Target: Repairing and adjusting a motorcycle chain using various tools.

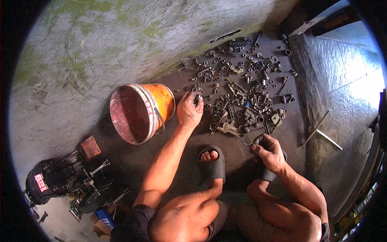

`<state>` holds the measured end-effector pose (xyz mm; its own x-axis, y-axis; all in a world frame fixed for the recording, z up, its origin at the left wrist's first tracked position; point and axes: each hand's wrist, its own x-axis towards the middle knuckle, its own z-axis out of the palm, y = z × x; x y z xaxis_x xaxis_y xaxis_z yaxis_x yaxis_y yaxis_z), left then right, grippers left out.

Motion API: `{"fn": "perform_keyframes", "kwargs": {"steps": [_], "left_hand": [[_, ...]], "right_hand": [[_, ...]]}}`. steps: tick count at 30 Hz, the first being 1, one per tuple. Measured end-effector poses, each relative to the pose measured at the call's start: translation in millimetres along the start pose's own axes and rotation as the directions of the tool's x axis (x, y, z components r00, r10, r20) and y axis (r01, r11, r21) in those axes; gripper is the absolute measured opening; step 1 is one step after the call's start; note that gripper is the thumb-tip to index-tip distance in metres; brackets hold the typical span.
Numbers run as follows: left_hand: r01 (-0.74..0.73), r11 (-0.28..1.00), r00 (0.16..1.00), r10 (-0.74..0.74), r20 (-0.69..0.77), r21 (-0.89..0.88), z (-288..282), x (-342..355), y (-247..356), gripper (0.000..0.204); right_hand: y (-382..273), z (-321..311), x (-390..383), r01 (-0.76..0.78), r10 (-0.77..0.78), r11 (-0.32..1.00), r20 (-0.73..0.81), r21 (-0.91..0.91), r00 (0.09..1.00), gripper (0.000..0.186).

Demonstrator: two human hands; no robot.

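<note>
Loose hardware (253, 99) at three from the left hand, eleven from the right

Bolts, nuts, springs and washers are strewn over the floor (238, 157), the patch running lengthwise roughly 12 to 6 o'clock, with 12 straight away from the person. Its near half is densest, long pieces pointing every way (a pale bracket (229, 128) at the lower edge lies more nearly along 9 to 3).

At the patch's 9 o'clock edge, the left hand (190, 111) has its fingers curled together on a small metal piece (197, 98); they hide its axis. That hand is just beside the outermost pieces, with the dense heap at about 3 o'clock.

The right hand (269, 152) is at the patch's 5 o'clock, thumb and fingers pinched on a thin bent wire (244, 142) that sticks out toward 9; the heap is near, at 11. I judge neither hand clearly closer to it.

Farther out, an orange bucket (162, 97) sits at 9 o'clock from the left hand, and a pale rod (330, 140) lies at 3 from the right.
</note>
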<state>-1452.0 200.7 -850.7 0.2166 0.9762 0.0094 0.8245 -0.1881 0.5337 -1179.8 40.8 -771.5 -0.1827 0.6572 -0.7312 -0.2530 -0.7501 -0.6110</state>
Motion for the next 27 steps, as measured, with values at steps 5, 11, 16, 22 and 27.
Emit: {"fn": "perform_keyframes", "kwargs": {"steps": [5, 11, 16, 22, 27], "left_hand": [[-0.032, 0.999, 0.999, 0.034, 0.039, -0.043, 8, 22, 23, 0.015], [-0.09, 0.996, 0.988, 0.087, 0.131, 0.017, 33, 49, 41, 0.021], [-0.138, 0.983, 0.969, 0.109, 0.223, 0.122, 30, 58, 43, 0.022], [-0.164, 0.974, 0.952, 0.114, 0.285, 0.159, 30, 60, 45, 0.023], [-0.144, 0.987, 0.972, 0.128, 0.199, 0.069, 26, 59, 50, 0.021]], "right_hand": [[-7, 4, -1, -0.035, 0.035, 0.999, 0.006, 0.0, 0.999, 0.013], [-2, 0, -6, -0.004, 0.004, 1.0, -0.003, -0.016, 1.0, 0.014], [6, -7, -8, -0.001, 0.001, 1.0, -0.026, -0.014, 1.0, 0.017], [10, -3, -4, 0.037, -0.037, 0.999, -0.033, -0.011, 0.999, 0.016], [-11, 5, -4, 0.029, -0.028, 1.0, -0.07, 0.009, 0.997, 0.016]]}}
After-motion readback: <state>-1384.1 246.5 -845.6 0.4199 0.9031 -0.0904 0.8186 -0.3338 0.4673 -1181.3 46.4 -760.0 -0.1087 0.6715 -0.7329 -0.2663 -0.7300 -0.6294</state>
